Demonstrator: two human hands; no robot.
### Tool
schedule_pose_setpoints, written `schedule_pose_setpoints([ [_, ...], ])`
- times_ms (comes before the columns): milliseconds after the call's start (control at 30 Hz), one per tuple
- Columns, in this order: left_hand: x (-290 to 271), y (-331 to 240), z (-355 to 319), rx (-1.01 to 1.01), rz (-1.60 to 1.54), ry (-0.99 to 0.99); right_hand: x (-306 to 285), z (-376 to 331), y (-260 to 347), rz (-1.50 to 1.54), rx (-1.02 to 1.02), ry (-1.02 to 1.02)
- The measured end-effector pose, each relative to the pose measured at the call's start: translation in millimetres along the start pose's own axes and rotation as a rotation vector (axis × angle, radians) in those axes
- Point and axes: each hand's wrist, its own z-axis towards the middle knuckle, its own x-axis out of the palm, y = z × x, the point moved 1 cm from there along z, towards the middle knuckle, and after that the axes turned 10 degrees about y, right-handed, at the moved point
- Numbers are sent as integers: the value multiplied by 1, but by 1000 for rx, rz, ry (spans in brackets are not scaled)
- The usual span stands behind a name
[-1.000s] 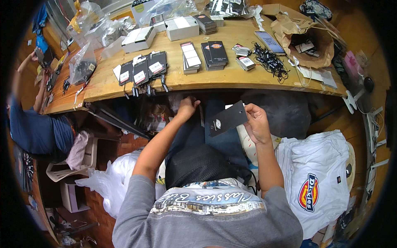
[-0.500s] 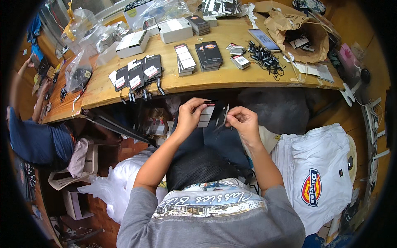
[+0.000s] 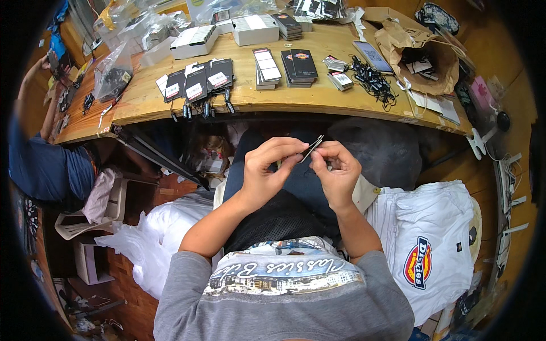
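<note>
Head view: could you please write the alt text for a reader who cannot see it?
A person in a grey T-shirt pinches thin hang tags, nearly edge-on, between left grip and right grip. A wooden table ahead holds hang-tag stacks, tangled black tag strings, a smartphone and an open brown paper bag. White T-shirts lie at the right.

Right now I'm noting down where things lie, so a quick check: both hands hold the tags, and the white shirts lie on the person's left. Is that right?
Not quite: the head view shows the white shirts on the person's right. The left hand and right hand do both hold the tags.
</note>
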Motion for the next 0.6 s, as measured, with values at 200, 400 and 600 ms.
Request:
schedule_pose_setpoints([
  [200, -12, 7, 2, -282, -430, 143, -2, 3, 7, -108, -49, 95],
  [400, -13, 19, 2, -454, -683, 162, 0, 9, 13, -199, -73, 251],
  [600, -10, 15, 2, -299, -297, 115, 0, 12, 3, -130, 58, 245],
])
